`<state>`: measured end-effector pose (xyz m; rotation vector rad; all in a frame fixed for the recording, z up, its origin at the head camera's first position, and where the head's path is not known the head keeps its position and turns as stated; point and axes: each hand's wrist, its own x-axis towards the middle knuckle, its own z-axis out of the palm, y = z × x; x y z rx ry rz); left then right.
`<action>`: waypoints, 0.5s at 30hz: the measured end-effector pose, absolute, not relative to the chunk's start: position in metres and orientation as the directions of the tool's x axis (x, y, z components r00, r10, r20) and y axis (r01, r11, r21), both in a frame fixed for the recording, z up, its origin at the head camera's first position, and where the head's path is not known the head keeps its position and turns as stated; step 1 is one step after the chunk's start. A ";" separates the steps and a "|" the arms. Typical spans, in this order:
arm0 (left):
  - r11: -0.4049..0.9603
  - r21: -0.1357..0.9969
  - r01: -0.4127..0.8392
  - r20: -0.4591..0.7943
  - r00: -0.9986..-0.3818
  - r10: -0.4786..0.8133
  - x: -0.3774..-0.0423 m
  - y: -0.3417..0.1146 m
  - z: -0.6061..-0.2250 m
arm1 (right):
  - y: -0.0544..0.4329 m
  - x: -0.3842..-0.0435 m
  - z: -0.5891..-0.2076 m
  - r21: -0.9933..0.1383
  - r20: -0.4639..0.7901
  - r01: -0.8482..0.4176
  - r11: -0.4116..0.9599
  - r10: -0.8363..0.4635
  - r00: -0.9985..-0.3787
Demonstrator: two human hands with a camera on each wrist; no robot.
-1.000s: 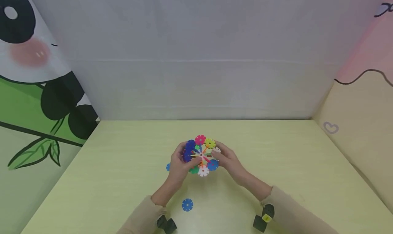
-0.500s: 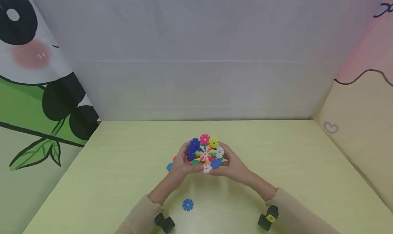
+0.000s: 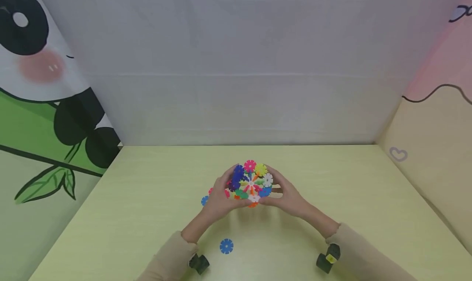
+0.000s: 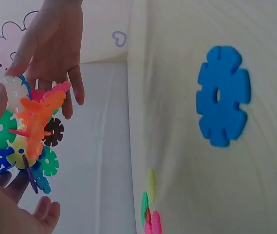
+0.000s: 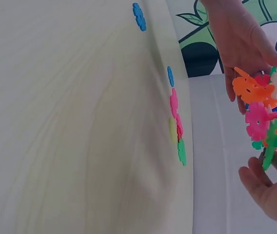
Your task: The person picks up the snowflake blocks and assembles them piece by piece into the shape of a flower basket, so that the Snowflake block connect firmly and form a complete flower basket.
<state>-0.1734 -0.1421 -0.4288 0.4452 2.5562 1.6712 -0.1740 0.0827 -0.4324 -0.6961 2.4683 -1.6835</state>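
Note:
Both hands hold a ball-like cluster of interlocking plastic snowflake discs [image 3: 251, 182] above the table. It shows white, pink, yellow, dark blue, blue, green and orange notched discs, with white, orange and pink pieces radiating at the centre. My left hand [image 3: 220, 199] grips its left side, thumb along the lower edge. On the right side my right hand [image 3: 291, 197] holds it, thumb at the bottom near the other thumb. Orange pieces [image 4: 40, 117] of the cluster show from beneath in the left wrist view. Some fingers are hidden behind the discs.
One loose blue disc [image 3: 226, 246] lies on the pale table [image 3: 129, 215] between the forearms. Another blue disc [image 3: 204, 200] lies left of the left hand. Loose pink discs [image 5: 174, 101], with a yellow and a green one [image 5: 181, 152], lie close by. A white backdrop stands behind.
Both hands have carried the disc cluster to the right and slightly farther away. The right thumb has shifted from its side to the lower edge. Loose discs behind the left hand show more.

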 end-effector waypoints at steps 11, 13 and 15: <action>0.415 0.871 0.264 0.162 -0.951 0.265 -0.175 -0.134 -0.421 | 0.090 -0.170 -0.433 -0.862 0.169 -0.300 0.408 -0.327 -0.930; 0.424 0.867 0.260 0.153 -0.951 0.269 -0.178 -0.129 -0.423 | 0.095 -0.172 -0.434 -0.865 0.169 -0.297 0.405 -0.321 -0.932; 0.428 0.866 0.258 0.149 -0.951 0.272 -0.182 -0.124 -0.425 | 0.100 -0.175 -0.435 -0.869 0.165 -0.284 0.405 -0.305 -0.938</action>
